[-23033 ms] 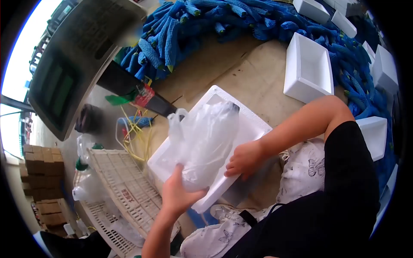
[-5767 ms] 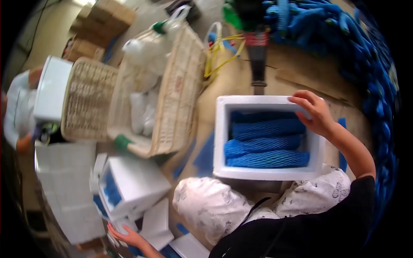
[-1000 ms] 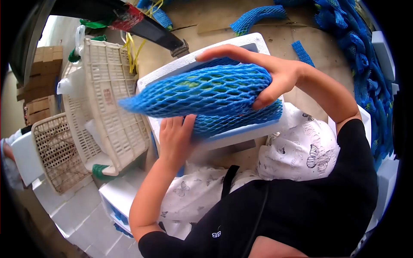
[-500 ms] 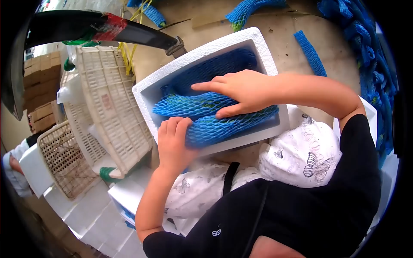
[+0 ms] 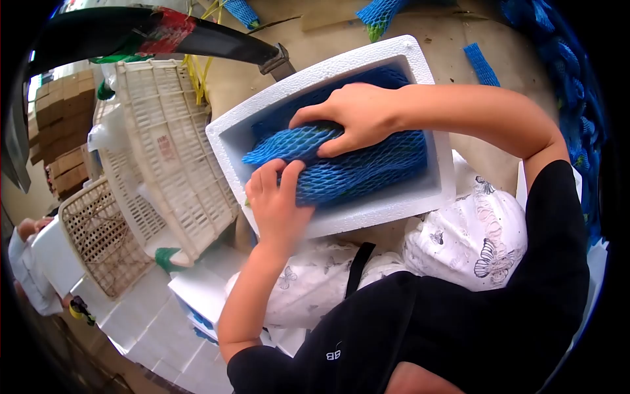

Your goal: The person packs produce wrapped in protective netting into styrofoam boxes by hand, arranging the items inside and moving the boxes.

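A white foam box (image 5: 407, 49) in front of me holds several long pieces in blue mesh sleeves. My right hand (image 5: 357, 118) is inside the box, fingers curled over the upper sleeved piece (image 5: 282, 146) and its thumb bent against it. My left hand (image 5: 279, 200) is at the near left wall. Its fingers are bent over the left end of the lower sleeved piece (image 5: 367, 177), and its thumb is hidden. The contents of these two sleeves cannot be made out; green shows at the end of a sleeved piece (image 5: 377, 20) outside the box.
Blue sleeved pieces (image 5: 482, 64) lie on the brown surface beyond the box, with a heap (image 5: 571, 85) at right. White plastic crates (image 5: 177, 151) stand at left. A black bar (image 5: 223, 46) reaches to the box's far edge. Another person's white clothing (image 5: 33, 276) shows far left.
The fingers of my right hand, stretched out before, have curled down around the upper sleeved piece. That piece's left end has shifted. My left hand stays at the near left corner.
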`<state>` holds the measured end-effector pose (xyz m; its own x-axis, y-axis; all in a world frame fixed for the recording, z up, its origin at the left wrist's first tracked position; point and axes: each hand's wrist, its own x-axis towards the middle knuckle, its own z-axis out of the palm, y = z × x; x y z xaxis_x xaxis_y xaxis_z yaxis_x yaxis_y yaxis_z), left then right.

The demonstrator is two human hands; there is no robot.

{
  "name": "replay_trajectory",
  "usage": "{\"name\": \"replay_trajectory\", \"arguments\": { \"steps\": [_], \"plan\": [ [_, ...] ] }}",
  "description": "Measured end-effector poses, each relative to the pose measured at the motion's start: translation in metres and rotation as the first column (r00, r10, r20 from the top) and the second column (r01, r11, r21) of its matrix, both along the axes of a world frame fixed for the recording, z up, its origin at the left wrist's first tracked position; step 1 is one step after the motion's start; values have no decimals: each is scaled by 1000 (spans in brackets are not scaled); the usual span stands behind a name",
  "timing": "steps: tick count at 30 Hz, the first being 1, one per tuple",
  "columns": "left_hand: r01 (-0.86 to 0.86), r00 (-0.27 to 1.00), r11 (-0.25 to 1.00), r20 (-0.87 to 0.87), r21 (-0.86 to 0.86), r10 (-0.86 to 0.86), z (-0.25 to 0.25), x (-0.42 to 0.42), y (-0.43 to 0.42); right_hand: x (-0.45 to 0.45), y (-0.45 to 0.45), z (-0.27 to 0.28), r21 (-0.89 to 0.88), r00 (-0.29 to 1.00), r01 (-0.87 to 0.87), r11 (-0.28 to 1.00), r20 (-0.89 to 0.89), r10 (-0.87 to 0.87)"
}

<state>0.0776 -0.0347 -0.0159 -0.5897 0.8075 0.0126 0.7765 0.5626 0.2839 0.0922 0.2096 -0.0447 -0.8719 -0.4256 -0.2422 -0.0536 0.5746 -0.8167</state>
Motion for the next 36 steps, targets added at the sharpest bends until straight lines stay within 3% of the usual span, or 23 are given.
{"name": "replay_trajectory", "arguments": {
  "steps": [1, 3, 5, 8, 11, 13, 14, 15, 17, 18, 19, 23, 25, 26, 27, 28, 29, 31, 34, 36],
  "plan": [
    [-44, 999, 998, 12, 37, 43, -2, 7, 6, -1, 5, -6, -75, 1000, 6, 997, -20, -8],
    [-31, 999, 995, -31, 95, 34, -16, 3, 4, -2, 4, -4, -9, 999, 13, 1000, 38, -12],
    [-119, 992, 975, 57, 187, 110, -12, 8, 7, 0, 6, 2, -23, 997, 34, 999, 71, -32],
    [-140, 989, 964, 69, 224, 127, -16, 14, 6, 0, 6, 6, 8, 1000, 23, 1000, 21, -23],
    [-156, 971, 977, 206, 146, 124, -11, 7, 7, 2, -7, 4, 153, 998, 44, 987, 40, -51],
    [-162, 973, 976, 186, 146, 134, 7, 10, 0, 26, -20, -1, 203, 900, 165, 965, -432, -62],
    [-154, 974, 978, 190, 143, 126, 12, 11, -3, 29, -19, 10, 221, 682, 180, 958, -730, 40],
    [-157, 974, 977, 187, 144, 129, 12, 7, -15, 29, -26, 10, 77, 720, 76, 994, -694, -2],
    [-343, 922, 939, 191, -3, 337, 14, 8, -30, 32, -32, 10, 72, 817, -119, 990, -560, 139],
    [-241, 963, 970, 118, -26, 242, 7, 7, -31, 34, -36, 10, 62, 822, -120, 991, -554, 135],
    [-240, 963, 970, 122, -28, 241, 6, 10, -27, 35, -38, 11, 160, 792, -116, 980, -580, 188],
    [-341, 928, 935, 196, 102, 317, 2, 17, -7, 36, -36, 23, 354, 747, -75, 932, -599, 288],
    [-386, 896, 902, 313, 193, 317, 5, 21, -1, 40, -42, 19, 274, 796, -93, 957, -557, 237],
    [-417, 841, 898, 433, 139, 324, 7, 22, 0, 42, -45, 18, 240, 770, -69, 968, -605, 204],
    [-421, 836, 896, 444, 143, 321, -1, 20, -1, 43, -47, 16, 208, 740, -49, 977, -649, 175],
    [-340, 900, 922, 350, 185, 262, -12, 21, -3, 42, -50, -1, 351, 661, 34, 936, -711, 243],
    [-256, 948, 941, 246, 220, 201, -17, 23, -2, 41, -44, 2, 296, 715, -47, 954, -657, 239],
    [-222, 952, 956, 255, 190, 170, -17, 20, 0, 43, -52, -4, 363, 662, 52, 930, -710, 240],
    [-360, 856, 928, 431, 99, 286, -24, 21, 4, 39, -62, -10, 400, 662, 100, 911, -710, 239],
    [-369, 843, 927, 446, 75, 300, -11, 18, 5, 34, -42, 5, 301, 744, -83, 950, -615, 260]
  ]
}}
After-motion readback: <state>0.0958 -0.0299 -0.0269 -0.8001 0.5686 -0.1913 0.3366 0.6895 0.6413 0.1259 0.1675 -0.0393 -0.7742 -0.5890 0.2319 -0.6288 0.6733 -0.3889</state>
